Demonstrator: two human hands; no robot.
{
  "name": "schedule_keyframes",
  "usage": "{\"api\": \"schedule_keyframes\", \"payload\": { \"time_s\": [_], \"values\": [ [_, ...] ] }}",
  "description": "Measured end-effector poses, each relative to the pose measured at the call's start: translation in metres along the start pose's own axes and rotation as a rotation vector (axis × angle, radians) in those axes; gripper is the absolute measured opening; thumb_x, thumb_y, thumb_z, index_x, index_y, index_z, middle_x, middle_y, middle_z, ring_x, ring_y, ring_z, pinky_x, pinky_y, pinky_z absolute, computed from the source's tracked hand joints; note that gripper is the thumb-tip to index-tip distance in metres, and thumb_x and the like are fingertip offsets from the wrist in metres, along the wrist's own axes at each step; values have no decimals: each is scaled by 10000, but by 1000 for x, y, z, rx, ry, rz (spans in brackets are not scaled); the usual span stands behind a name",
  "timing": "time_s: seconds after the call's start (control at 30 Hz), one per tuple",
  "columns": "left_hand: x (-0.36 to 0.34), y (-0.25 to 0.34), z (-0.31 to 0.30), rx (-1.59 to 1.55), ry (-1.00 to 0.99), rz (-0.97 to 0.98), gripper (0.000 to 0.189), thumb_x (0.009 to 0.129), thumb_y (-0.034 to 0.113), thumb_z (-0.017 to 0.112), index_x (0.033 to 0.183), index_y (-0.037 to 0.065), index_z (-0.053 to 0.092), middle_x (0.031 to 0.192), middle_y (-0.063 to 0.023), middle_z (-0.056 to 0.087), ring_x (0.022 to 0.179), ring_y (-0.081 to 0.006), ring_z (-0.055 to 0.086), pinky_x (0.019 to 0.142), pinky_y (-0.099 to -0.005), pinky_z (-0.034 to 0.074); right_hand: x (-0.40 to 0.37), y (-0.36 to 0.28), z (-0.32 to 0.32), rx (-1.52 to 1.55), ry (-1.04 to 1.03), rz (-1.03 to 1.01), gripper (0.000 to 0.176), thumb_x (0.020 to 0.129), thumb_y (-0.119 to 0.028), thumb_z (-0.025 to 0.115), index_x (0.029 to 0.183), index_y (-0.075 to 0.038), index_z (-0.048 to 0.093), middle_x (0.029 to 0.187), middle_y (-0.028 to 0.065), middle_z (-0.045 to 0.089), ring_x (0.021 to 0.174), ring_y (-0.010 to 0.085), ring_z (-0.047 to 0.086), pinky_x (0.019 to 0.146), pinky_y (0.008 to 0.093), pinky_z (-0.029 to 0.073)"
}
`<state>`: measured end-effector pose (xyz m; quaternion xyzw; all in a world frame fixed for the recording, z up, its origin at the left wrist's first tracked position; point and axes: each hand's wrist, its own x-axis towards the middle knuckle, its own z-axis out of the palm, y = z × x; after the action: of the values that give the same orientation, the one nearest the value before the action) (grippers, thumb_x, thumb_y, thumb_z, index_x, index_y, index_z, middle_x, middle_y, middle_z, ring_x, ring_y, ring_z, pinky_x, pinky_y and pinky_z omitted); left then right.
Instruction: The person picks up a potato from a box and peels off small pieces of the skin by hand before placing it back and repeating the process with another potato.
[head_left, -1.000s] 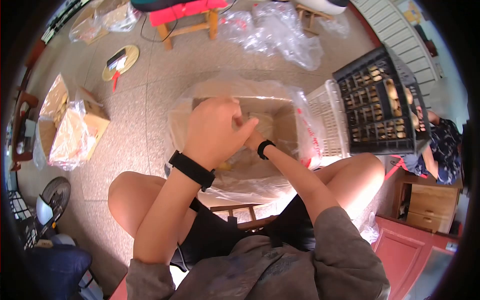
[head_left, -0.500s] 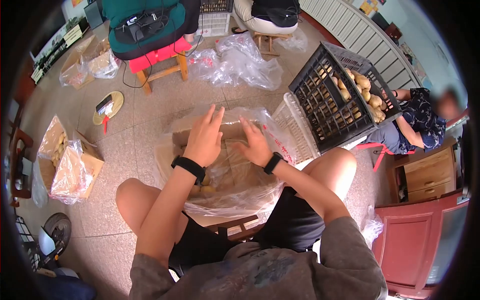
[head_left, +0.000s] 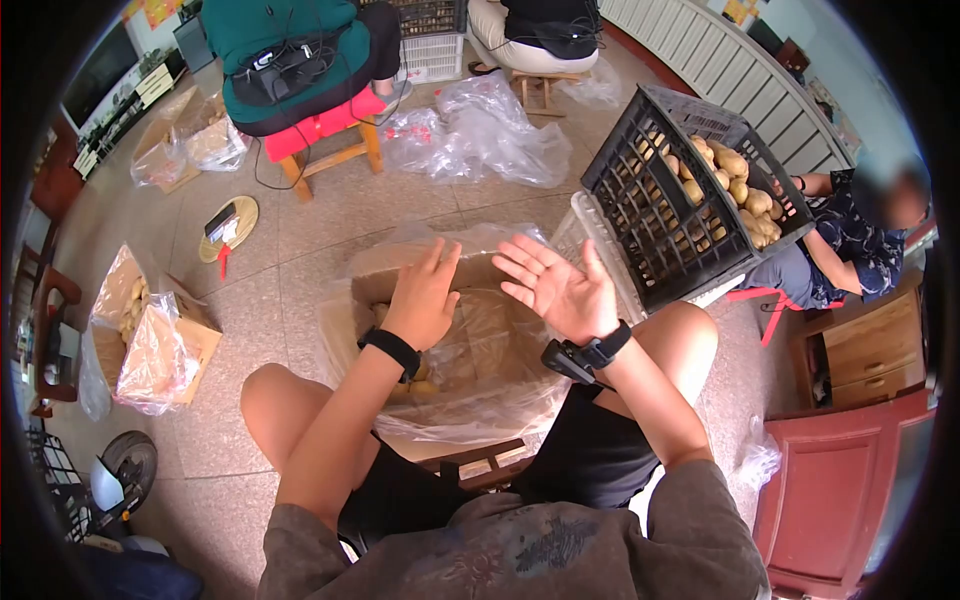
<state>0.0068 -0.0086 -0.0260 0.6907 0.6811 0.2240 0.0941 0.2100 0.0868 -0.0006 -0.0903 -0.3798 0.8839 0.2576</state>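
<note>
My left hand [head_left: 424,300] is held over a cardboard box lined with clear plastic [head_left: 475,415], its fingers stretched out and nothing in it. Over the right side of the box, my right hand [head_left: 562,292] is open and empty, the palm turned up. Both wrists wear black bands. The box stands between my knees. A few potatoes [head_left: 418,382] show at its left inside, partly behind my left hand and wrist; the rest of the visible inside is plastic over cardboard.
A black crate [head_left: 655,215] of potatoes [head_left: 740,180] tilts at the right, over a white crate [head_left: 590,225], near a seated person. Another plastic-lined box [head_left: 165,345] stands left. Plastic bags [head_left: 480,130] lie ahead, near people on stools. A round fan [head_left: 230,228] lies on the floor.
My right hand has turned from palm down to palm up and moved right, with its fingers spread. My left hand has shifted slightly downward in view, still open.
</note>
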Motion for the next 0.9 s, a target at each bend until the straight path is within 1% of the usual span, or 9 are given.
{"api": "schedule_keyframes", "payload": {
  "time_s": [0.2, 0.47, 0.53, 0.57, 0.63, 0.67, 0.7, 0.8, 0.9],
  "values": [
    [2, 7, -2, -24, -5, 16, 598, 848, 89, 566, 1383, 22, 308, 1424, -233, 302, 1264, -393, 363, 1050, -521, 271, -4, -21, 18, 263, -54, -61, 1028, 815, -754, 289, 1409, 79, 192, 1472, 238, 221, 1374, 322, 227, 1101, 418, 238],
    [4, 12, 0, 10, -24, 44, 621, 833, 123, 595, 1380, 29, 318, 1422, -228, 305, 1296, -366, 334, 1059, -516, 256, -5, -25, 9, 270, -119, -122, 931, 871, -670, 296, 1414, 75, 170, 1468, 247, 223, 1382, 342, 195, 1104, 451, 240],
    [4, 12, 2, 24, -27, 49, 629, 826, 144, 607, 1377, 34, 325, 1419, -231, 310, 1291, -372, 339, 1055, -509, 260, -5, -23, 7, 195, -67, -165, 818, 910, -586, 358, 1403, 56, 242, 1338, 247, 442, 1292, 324, 385, 1072, 416, 299],
    [4, 12, 1, 21, -27, 58, 629, 826, 144, 607, 1377, 34, 325, 1419, -231, 310, 1291, -372, 339, 1055, -509, 260, -5, -21, 1, 190, -62, -172, 818, 910, -586, 358, 1403, 56, 242, 1338, 247, 442, 1292, 324, 385, 1072, 416, 299],
    [6, 14, 0, 31, -80, 19, 638, 821, 159, 616, 1376, 36, 327, 1415, -236, 313, 1288, -379, 339, 1048, -514, 265, -8, -25, -6, -301, 11, -203, 636, 949, -392, 452, 1394, 32, 290, 1134, 202, 612, 1140, 311, 542, 1039, 401, 343],
    [6, 13, 0, 40, -84, 16, 643, 816, 163, 621, 1374, 33, 329, 1411, -241, 317, 1283, -388, 339, 1045, -515, 266, -11, -23, -6, -132, 70, -217, 542, 930, -191, 524, 1385, 20, 320, 981, 145, 674, 1015, 302, 616, 1006, 387, 372],
    [7, 14, 1, 34, -98, 1, 637, 818, 176, 623, 1369, 34, 338, 1417, -210, 325, 1313, -356, 312, 1062, -540, 247, -13, -26, 1, -238, 120, -244, 566, 891, -80, 553, 1403, -27, 318, 1123, 150, 624, 1112, 279, 561, 983, 376, 383],
    [4, 12, 0, 23, -101, 24, 636, 815, 173, 629, 1365, 33, 343, 1418, -211, 322, 1320, -360, 303, 1063, -542, 244, -12, -41, 17, -383, 133, -324, 650, 850, -58, 613, 1425, -107, 315, 1379, 128, 433, 1234, 200, 428, 978, 341, 362],
    [1, 9, 1, 12, -107, 7, 635, 811, 171, 636, 1361, 33, 350, 1413, -210, 329, 1324, -363, 297, 1064, -546, 239, -19, -91, 31, -857, 167, -309, 643, 856, -120, 628, 1419, -90, 319, 1343, 120, 474, 1208, 193, 444, 974, 338, 362]
  ]
}}
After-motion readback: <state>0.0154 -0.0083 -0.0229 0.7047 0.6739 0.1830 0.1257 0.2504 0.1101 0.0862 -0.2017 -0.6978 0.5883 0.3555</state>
